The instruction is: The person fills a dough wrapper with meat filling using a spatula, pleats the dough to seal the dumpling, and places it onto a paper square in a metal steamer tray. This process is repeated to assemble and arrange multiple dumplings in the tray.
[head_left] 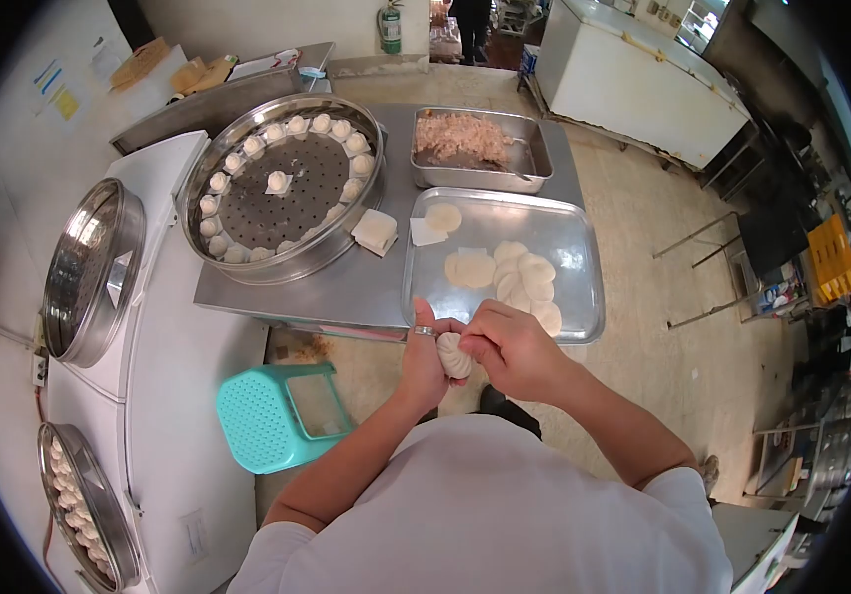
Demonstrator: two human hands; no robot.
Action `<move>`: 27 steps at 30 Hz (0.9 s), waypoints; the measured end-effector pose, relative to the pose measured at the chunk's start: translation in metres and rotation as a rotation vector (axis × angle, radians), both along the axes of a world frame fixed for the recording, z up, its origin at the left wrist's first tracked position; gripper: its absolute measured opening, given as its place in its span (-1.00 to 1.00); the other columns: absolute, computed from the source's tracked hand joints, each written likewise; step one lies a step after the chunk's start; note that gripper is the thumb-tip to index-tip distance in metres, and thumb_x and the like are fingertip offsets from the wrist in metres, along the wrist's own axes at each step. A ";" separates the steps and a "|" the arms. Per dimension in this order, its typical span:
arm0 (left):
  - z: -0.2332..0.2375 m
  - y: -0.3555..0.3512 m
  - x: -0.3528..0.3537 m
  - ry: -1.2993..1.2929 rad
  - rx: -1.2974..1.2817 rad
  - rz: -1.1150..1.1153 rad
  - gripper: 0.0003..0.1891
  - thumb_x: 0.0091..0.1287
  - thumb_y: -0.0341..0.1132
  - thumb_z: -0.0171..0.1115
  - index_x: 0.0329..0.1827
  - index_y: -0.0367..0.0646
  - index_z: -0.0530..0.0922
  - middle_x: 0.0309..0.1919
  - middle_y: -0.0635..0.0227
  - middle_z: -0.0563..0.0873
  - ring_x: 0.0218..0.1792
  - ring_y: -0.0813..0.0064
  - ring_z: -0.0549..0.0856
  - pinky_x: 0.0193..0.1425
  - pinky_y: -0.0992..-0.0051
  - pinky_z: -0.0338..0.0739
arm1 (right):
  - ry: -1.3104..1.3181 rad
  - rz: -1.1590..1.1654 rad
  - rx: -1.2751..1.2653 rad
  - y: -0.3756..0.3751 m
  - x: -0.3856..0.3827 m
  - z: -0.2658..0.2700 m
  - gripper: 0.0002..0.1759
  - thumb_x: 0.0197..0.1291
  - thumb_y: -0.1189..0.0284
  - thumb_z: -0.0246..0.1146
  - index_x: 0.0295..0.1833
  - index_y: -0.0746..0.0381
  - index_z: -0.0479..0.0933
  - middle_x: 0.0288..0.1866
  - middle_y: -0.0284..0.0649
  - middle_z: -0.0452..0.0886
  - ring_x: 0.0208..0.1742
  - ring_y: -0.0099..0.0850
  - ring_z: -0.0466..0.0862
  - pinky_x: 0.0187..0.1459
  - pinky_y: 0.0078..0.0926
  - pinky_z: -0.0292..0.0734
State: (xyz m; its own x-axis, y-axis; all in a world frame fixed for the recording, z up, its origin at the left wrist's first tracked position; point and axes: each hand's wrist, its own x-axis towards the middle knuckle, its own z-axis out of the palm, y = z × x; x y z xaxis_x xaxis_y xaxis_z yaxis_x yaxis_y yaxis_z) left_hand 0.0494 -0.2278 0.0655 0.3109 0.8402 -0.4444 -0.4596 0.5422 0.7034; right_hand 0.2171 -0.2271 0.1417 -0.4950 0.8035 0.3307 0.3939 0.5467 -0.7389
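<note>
A pleated dumpling (pixel 454 356) sits in my left hand (pixel 427 358), its fingers curled around it and the thumb pointing up. Closed in a pinch, my right hand (pixel 510 348) grips the dumpling's edge from the right. Just beyond my hands lies a metal tray (pixel 569 233) with several round dough wrappers (pixel 536 269) on it, some overlapping. Behind it, a deep metal pan (pixel 534 182) holds minced filling (pixel 460 135). At the left of the table, a round steamer tray (pixel 292 265) carries a ring of dumplings, with one dumpling (pixel 278 181) near its middle.
A stack of paper squares (pixel 376 230) lies beside the steamer. A turquoise stool (pixel 259 421) stands left of me. Two more steamer trays, one bare (pixel 89 267) and one with dumplings (pixel 79 505), are at far left. A person (pixel 470 25) stands in the doorway.
</note>
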 end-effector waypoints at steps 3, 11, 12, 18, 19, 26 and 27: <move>-0.007 0.002 -0.007 -0.084 0.006 -0.048 -0.02 0.37 0.66 -0.36 -0.23 -0.19 0.62 -0.49 0.34 0.69 -0.56 0.50 0.68 -0.67 0.52 0.39 | 0.027 -0.056 -0.099 -0.006 -0.005 0.001 -0.91 0.33 0.57 0.36 -0.11 0.33 0.60 -0.18 -0.12 0.59 -0.26 -0.22 0.66 -0.23 -0.36 0.58; -0.006 0.023 -0.002 -0.448 -0.127 -0.205 0.07 0.35 0.65 -0.40 0.11 -0.28 0.62 -0.23 0.19 0.77 -0.30 0.28 0.79 -0.28 0.31 0.72 | -0.133 -0.092 0.220 -0.006 -0.011 0.022 -0.37 -0.23 0.40 0.69 0.03 0.29 0.63 -0.05 -0.15 0.60 0.02 -0.15 0.64 -0.01 -0.23 0.62; -0.003 0.025 0.004 -0.435 -0.194 -0.177 0.08 0.35 0.65 -0.40 0.15 -0.28 0.62 -0.17 0.17 0.77 -0.23 0.26 0.80 -0.19 0.28 0.75 | -0.143 -0.106 0.234 -0.002 -0.006 0.015 -0.37 -0.26 0.41 0.68 0.03 0.28 0.63 -0.06 -0.16 0.60 0.01 -0.15 0.63 -0.01 -0.23 0.61; -0.031 0.052 0.012 -0.438 -0.073 -0.202 0.04 0.38 0.63 -0.35 0.13 -0.27 0.64 0.01 0.19 0.78 0.04 0.28 0.80 0.19 0.26 0.71 | -0.149 -0.130 0.260 0.035 0.010 -0.004 -0.44 -0.25 0.40 0.62 -0.01 0.21 0.67 -0.12 -0.22 0.62 -0.08 -0.20 0.61 -0.01 -0.24 0.53; -0.030 0.057 0.014 -0.405 -0.084 -0.191 0.04 0.39 0.62 -0.35 0.12 -0.27 0.65 0.01 0.19 0.78 0.04 0.29 0.79 0.18 0.26 0.71 | -0.149 -0.106 0.261 0.041 0.013 -0.005 -0.46 -0.23 0.38 0.62 -0.02 0.20 0.67 -0.13 -0.23 0.62 -0.09 -0.21 0.60 0.00 -0.24 0.52; -0.022 0.102 0.046 -0.334 -0.161 -0.036 0.02 0.44 0.59 -0.39 0.07 -0.29 0.65 -0.01 0.21 0.78 0.05 0.29 0.79 0.17 0.27 0.69 | -0.196 -0.045 0.278 0.098 0.044 -0.017 -0.49 -0.13 0.31 0.58 0.01 0.18 0.68 -0.24 -0.29 0.65 -0.14 -0.24 0.60 0.03 -0.25 0.48; -0.019 0.105 0.050 -0.288 -0.183 0.002 0.02 0.44 0.59 -0.40 0.07 -0.29 0.65 -0.01 0.21 0.78 0.05 0.28 0.79 0.17 0.27 0.69 | -0.211 -0.018 0.284 0.105 0.047 -0.019 -0.49 -0.13 0.30 0.58 0.02 0.18 0.67 -0.24 -0.28 0.65 -0.14 -0.22 0.60 0.03 -0.24 0.49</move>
